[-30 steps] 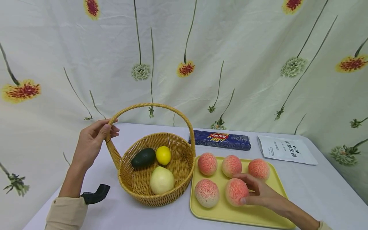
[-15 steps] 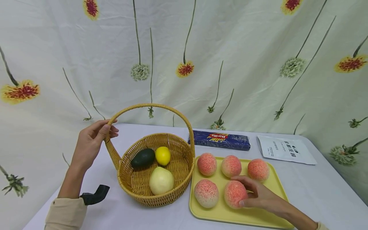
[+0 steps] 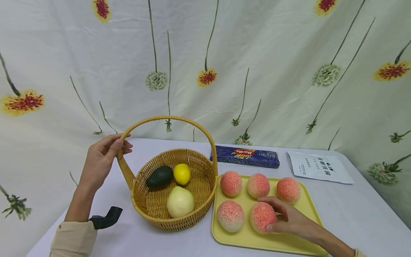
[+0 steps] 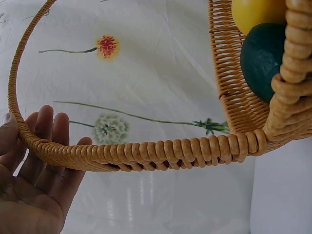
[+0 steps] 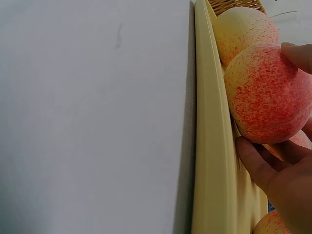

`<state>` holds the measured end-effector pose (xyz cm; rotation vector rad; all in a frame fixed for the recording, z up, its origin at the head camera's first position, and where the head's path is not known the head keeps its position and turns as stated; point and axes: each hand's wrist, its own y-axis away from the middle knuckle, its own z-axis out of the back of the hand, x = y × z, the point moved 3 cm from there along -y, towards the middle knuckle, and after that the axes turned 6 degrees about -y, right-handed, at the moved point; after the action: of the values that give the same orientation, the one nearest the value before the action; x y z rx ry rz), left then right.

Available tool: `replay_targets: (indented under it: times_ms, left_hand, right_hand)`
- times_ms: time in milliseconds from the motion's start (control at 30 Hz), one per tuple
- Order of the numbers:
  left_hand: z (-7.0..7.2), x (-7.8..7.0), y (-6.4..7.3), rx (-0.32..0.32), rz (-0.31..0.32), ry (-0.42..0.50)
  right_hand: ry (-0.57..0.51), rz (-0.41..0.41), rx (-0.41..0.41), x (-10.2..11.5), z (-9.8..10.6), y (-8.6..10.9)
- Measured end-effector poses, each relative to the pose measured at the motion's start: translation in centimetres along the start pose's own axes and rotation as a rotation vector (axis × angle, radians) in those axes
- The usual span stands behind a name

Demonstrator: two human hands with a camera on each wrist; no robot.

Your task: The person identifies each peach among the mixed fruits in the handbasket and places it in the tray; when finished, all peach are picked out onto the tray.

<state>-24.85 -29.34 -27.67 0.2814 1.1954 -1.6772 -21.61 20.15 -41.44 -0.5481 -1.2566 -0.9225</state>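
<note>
The left hand (image 3: 104,155) grips the left side of a wicker basket's handle (image 3: 170,117), its thumb on one side and fingers on the other. Inside the basket (image 3: 200,214) lie a dark green avocado (image 3: 160,176), a yellow lemon (image 3: 182,174) and a pale rounded fruit (image 3: 180,202). A pink-and-cream peach (image 3: 262,217) is held by the right hand (image 3: 290,221) between thumb and fingers, low over the yellow tray (image 3: 257,244). To its left sits a paler peach (image 3: 231,216). In the right wrist view, the held peach (image 5: 268,92) overlaps another one (image 5: 246,31).
Three more peaches form the tray's back row, one of them a redder peach (image 3: 288,190). Behind the tray lie a blue Barilla box (image 3: 247,157) and a white pouch (image 3: 319,167). A flower-print curtain (image 3: 276,46) hangs behind the white table (image 3: 128,242).
The right hand and its peach have shifted very slightly left and down since a second ago. The left hand stays on the handle, and the basket keeps its place.
</note>
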Motion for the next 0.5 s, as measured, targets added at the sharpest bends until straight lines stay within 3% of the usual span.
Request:
replay_targets:
  times_ms: [500]
  left_hand:
    - [-0.09,0.09,-0.01,-0.005,0.002,-0.008]
  right_hand:
    - [0.021,0.025,0.006,-0.09,-0.03,0.20]
